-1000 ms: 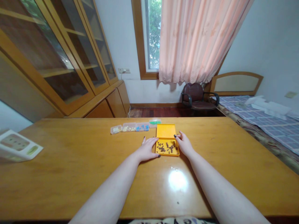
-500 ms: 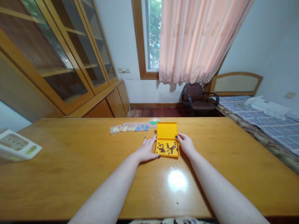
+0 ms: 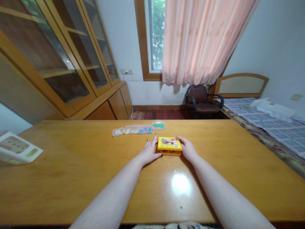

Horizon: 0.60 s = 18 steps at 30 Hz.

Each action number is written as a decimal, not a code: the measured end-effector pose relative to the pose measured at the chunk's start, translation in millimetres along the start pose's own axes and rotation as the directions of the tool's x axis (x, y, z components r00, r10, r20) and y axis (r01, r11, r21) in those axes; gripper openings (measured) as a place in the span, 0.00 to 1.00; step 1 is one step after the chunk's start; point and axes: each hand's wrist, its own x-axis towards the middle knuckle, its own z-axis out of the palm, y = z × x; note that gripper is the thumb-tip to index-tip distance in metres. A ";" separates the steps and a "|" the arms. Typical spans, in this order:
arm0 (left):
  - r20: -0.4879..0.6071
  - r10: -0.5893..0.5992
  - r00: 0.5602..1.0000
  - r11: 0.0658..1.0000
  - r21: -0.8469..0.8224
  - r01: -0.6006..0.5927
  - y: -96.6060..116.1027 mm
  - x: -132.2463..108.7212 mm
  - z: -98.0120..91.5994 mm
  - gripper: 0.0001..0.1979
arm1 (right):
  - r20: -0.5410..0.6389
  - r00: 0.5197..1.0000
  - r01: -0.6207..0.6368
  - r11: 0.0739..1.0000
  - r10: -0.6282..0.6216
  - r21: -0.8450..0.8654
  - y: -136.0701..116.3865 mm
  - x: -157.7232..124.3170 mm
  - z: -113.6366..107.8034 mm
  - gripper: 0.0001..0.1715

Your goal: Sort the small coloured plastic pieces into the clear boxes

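A small flat yellow plastic box [image 3: 169, 144] with a printed label on its lid lies on the wooden table in front of me. Its lid is lowered, and a narrow gap along the front shows small dark pieces inside. At the left side, my left hand [image 3: 149, 152] grips the box between thumb and fingers, the thumb at the front corner. My right hand [image 3: 188, 148] holds the right side, its fingertips by the lid's back right edge. Most of the box's contents are hidden under the lid.
Behind the box stand small clear cases: one with green pieces [image 3: 158, 126], one with blue pieces [image 3: 145, 129], one with cream pieces [image 3: 131, 130] and a smaller one [image 3: 118, 132] at the left. A white carton [image 3: 19, 149] is at the table's far left.
The yellow lid, upright before, has swung down toward me over the dark pieces. My right hand has followed it slightly; the left hand stays at the box's left side.
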 end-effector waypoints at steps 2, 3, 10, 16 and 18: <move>0.002 0.004 1.000 1.000 0.006 -0.004 0.4 -0.1 -0.4 0.52 | -0.016 0.999 -0.029 0.999 0.029 -0.025 -1.8 0.3 -1.0 0.26; 0.001 0.004 1.000 1.000 0.014 -0.004 0.2 -0.1 -0.4 0.52 | -0.023 0.999 -0.038 0.999 0.037 -0.035 -3.2 0.1 -2.0 0.27; 0.010 0.047 0.999 0.994 0.100 -0.047 -7.3 0.7 -0.1 0.43 | 0.097 0.994 0.050 0.998 -0.046 -0.033 -15.0 -10.1 -6.0 0.29; 0.003 0.015 1.000 0.986 0.167 -0.016 -7.8 2.9 1.1 0.34 | 0.302 0.949 0.194 0.916 -0.086 -0.350 -20.9 -16.6 -0.5 0.51; -0.021 -0.010 1.000 0.980 0.198 0.014 -7.1 4.6 2.2 0.33 | 0.291 0.954 0.199 0.881 -0.074 -0.429 -21.3 -15.0 1.9 0.50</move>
